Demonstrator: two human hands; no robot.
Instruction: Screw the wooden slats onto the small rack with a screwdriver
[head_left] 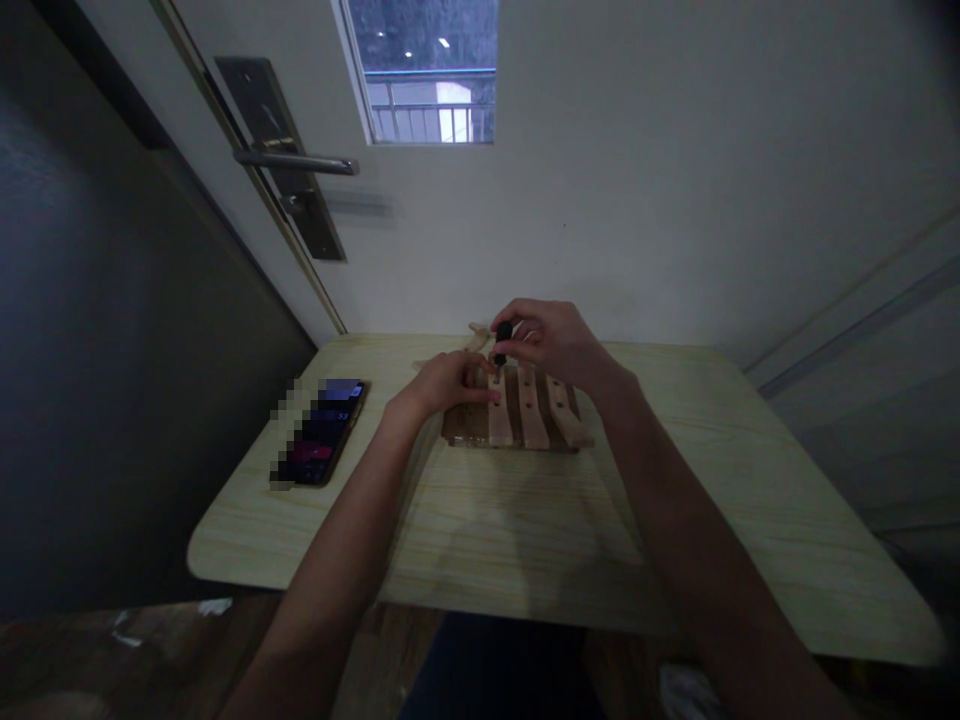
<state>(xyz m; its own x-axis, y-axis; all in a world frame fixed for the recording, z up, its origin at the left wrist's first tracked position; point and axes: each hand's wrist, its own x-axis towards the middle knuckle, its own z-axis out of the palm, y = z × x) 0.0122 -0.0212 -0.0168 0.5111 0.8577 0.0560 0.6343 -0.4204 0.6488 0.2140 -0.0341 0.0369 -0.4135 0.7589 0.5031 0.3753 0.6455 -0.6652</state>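
Observation:
A small wooden frame of pale slats [529,415] on a darker base lies near the far middle of the table [525,520]. My right hand [551,340] is closed round a short black-handled screwdriver [501,340] held upright over the leftmost slat. My left hand [450,382] rests on the frame's left end, fingers curled, one finger pressing the slat beside the tool tip. More pale wood pieces [474,338] lie just behind the hands, partly hidden.
A phone [324,432] with a lit screen lies at the table's left side. A door with a metal lever handle [296,160] stands at the left, a white wall with a small window [427,70] behind. The table's rounded front edge is close to me.

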